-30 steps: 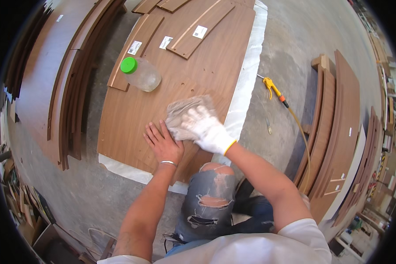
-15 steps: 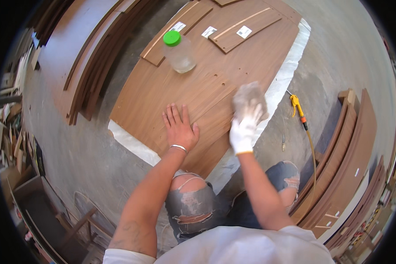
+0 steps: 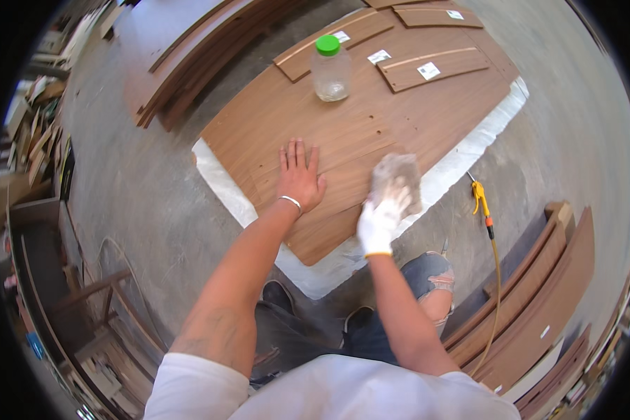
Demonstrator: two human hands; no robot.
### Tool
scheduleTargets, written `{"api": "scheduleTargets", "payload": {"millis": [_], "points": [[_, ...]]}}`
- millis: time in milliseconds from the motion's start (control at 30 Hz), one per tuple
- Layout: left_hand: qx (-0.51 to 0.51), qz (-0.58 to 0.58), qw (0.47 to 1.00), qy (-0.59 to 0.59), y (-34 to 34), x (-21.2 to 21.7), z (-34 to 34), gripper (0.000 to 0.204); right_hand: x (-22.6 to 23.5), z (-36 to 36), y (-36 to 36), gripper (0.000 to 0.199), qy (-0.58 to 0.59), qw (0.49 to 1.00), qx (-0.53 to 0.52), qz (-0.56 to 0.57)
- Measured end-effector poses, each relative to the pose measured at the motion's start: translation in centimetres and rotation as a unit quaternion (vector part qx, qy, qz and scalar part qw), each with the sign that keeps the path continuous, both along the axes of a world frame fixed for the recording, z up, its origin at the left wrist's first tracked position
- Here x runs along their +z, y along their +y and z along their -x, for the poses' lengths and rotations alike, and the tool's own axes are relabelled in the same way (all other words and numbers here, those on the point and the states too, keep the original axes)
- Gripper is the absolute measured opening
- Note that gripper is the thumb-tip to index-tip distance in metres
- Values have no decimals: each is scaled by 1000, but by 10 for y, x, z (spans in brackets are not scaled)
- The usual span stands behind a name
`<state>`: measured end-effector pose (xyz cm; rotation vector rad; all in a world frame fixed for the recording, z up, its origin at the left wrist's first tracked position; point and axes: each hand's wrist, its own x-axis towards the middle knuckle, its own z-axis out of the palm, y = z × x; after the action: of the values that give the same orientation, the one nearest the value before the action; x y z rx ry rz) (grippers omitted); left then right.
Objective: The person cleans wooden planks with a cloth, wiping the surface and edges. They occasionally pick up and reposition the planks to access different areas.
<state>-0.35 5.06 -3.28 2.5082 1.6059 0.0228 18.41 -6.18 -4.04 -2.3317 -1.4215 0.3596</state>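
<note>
A large brown wood panel (image 3: 259,129) lies on a white sheet (image 3: 225,183) spread over the floor. My left hand (image 3: 302,179), bare, with a bracelet at the wrist, rests flat on the panel with its fingers spread. In a white glove, my right hand (image 3: 385,217) presses a greyish-brown cloth (image 3: 397,175) against the panel near its right edge; the cloth is slightly blurred and its underside is hidden. Beyond my hands, a clear plastic jar (image 3: 331,75) with a green lid stands upright on the panel.
Narrow wood pieces (image 3: 434,68) with labels lie on the panel's far part. A yellow air blow gun (image 3: 479,198) with its hose is on the floor at right, beside stacked brown boards (image 3: 532,280). More boards (image 3: 210,56) are piled far left. A wooden frame (image 3: 94,297) stands near left.
The view has shifted, so the panel and jar appear farther right. My right hand, still on the cloth, has come a little nearer to me along the panel's right edge. My left hand stays flat.
</note>
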Motion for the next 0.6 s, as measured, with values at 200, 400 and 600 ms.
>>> {"api": "scheduleTargets", "payload": {"millis": [200, 400, 600], "points": [[23, -4, 998, 58, -2, 12, 8, 79, 14, 5, 12, 80, -31, 999, 42, 17], [91, 38, 989, 111, -3, 22, -20, 77, 34, -28, 55, 71, -63, 995, 53, 53], [154, 6, 985, -72, -46, 3, -100, 78, 23, -60, 83, 70, -96, 981, 170, 21]]}}
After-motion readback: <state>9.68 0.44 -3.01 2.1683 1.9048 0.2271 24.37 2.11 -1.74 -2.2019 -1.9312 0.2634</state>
